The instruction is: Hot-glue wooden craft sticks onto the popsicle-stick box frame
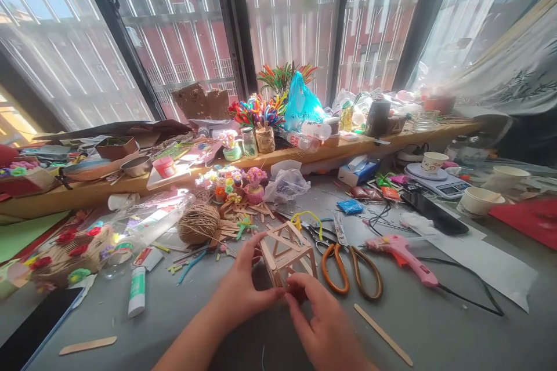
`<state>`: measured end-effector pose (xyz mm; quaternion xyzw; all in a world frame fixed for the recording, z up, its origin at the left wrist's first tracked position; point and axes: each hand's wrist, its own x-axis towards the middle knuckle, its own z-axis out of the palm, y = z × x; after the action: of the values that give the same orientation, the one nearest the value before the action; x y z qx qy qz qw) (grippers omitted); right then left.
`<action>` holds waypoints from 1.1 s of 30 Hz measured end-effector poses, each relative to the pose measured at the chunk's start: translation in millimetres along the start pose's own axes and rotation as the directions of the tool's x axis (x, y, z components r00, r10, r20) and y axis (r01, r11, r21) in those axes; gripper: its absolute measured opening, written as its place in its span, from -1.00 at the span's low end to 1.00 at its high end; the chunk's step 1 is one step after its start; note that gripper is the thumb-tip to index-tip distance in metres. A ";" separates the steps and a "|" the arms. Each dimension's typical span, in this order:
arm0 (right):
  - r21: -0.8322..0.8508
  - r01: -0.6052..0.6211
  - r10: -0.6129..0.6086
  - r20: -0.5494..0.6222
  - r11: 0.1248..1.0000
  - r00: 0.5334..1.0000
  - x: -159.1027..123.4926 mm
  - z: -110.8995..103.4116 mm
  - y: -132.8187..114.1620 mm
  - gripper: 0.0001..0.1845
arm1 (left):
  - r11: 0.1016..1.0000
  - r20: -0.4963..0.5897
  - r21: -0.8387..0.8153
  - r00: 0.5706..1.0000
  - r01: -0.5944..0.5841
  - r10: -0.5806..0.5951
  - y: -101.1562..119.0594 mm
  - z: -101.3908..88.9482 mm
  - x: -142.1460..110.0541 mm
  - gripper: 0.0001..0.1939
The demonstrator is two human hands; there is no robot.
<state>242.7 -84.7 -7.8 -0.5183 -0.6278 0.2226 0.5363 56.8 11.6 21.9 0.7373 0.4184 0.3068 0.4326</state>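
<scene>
A small box-shaped frame of popsicle sticks point(290, 246), with crossed braces on its faces, stands at the middle of the table. My left hand point(243, 284) grips its left side, fingers behind and thumb along the near lower edge. At the near bottom corner my right hand point(317, 313) is closed, thumb and index finger pinched together; whatever lies between those fingertips is too small to make out. Just right of the frame lie scissors with orange-brown handles point(337, 272). A loose popsicle stick point(383, 333) rests to the right of my right hand.
A pink hot glue gun point(409, 255) with a black cord lies at right, near a dark phone point(435, 213). Behind the frame sit a twine ball point(199, 224) and piled sticks. A glue stick point(137, 291) and another popsicle stick point(87, 345) lie at left. A cluttered ledge point(243, 169) runs behind.
</scene>
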 end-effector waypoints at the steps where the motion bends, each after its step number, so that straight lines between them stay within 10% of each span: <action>1: -0.001 0.034 -0.034 -0.012 0.999 0.999 3.0 -1.1 -1.4 -0.76 | 0.998 0.010 -0.053 1.000 0.012 -0.012 -0.6 -0.4 0.4 0.06; 9: -0.063 0.346 -0.346 0.006 0.936 0.938 24.1 -6.2 -7.0 -0.48 | 0.962 0.029 -0.264 0.997 0.075 -0.070 5.3 2.5 2.3 0.06; 33: -0.178 0.399 -0.397 0.050 0.899 0.917 20.4 -9.1 0.3 -0.49 | 0.849 -0.007 -0.476 0.964 0.230 -0.266 3.4 9.9 5.7 0.12</action>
<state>253.3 -69.0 4.0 -0.4251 -0.7416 0.0525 0.5162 68.7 12.0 21.1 0.5381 0.4383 0.3673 0.6192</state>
